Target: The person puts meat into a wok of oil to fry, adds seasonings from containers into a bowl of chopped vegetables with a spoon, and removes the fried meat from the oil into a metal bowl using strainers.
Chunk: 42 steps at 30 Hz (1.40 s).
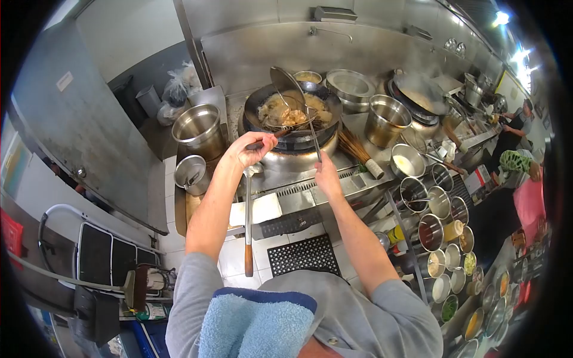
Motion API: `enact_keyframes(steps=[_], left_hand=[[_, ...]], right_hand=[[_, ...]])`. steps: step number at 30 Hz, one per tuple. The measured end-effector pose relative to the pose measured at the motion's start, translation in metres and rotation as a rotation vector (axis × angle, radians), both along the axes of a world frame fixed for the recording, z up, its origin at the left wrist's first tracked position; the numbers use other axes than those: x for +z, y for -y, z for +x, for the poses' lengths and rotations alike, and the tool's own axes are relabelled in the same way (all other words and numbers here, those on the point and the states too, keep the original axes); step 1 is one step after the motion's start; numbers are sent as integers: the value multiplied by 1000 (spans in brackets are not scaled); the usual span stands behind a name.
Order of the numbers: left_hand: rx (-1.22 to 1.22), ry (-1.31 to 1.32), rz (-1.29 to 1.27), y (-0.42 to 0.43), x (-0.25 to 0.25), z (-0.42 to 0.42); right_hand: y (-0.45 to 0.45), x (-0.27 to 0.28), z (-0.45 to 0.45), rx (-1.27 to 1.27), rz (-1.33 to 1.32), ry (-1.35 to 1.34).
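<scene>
steel wall (256, 53) behind the wok (251, 108), tabletop (271, 177) around; before it, left grip (253, 151) closed round skimmer (283, 132), right grip (326, 173) round long handle (315, 140).

No wording, brand or number can be read. A pale rectangular label (64, 81) is stuck on the grey door (98, 125) at the upper left of the frame; its lines are too small to make out. At the lower left, a green-and-white container (156, 311) carries markings too blurred to read. At the right, a white-and-red carton (477, 181) shows coloured patches, with any lettering on them illegible.
</scene>
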State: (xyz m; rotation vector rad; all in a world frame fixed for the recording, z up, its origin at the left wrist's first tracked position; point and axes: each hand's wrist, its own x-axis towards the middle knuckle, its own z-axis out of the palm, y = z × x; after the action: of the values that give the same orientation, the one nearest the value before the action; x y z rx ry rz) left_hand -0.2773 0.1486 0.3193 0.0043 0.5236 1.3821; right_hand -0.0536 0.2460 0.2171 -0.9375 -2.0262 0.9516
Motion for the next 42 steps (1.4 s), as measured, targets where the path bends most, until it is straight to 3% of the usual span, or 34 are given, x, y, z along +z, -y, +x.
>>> enact_keyframes(steps=[4,7,8,9,11,12,15,16,18,21,24,31,37,42], left_hand=[[143,-169,-28,23,12,37],[173,-8,9,13,6,29],[196,-342,92,10,-6,32],[261,-589,6,20,6,61],[156,-474,48,21,-4,63],[147,-460,15,18,-9,49],[128,-867,-5,28,-13,63],[161,-723,29,31,-21,63],[160,-816,17,39,-31,64],[157,-902,55,49,-48,66],[152,-995,75,61,-55,76],[172,-847,101,59,-63,82],[207,-835,111,62,-55,82],[170,-887,138,66,-59,67]], right_hand=[[-17,-8,6,19,197,-24],[-7,6,14,67,117,-101],[-3,12,18,62,104,-102],[-6,19,19,68,80,-130],[-1,19,23,75,11,-191],[-6,11,25,55,152,-205],[-6,32,41,71,90,-148],[-12,34,47,108,17,-177],[-11,40,63,129,-106,-187],[-4,52,91,106,33,-137],[2,65,116,153,-22,-64],[-14,47,60,51,352,-65],[-2,56,70,29,119,-80],[7,58,64,-10,105,-112]])
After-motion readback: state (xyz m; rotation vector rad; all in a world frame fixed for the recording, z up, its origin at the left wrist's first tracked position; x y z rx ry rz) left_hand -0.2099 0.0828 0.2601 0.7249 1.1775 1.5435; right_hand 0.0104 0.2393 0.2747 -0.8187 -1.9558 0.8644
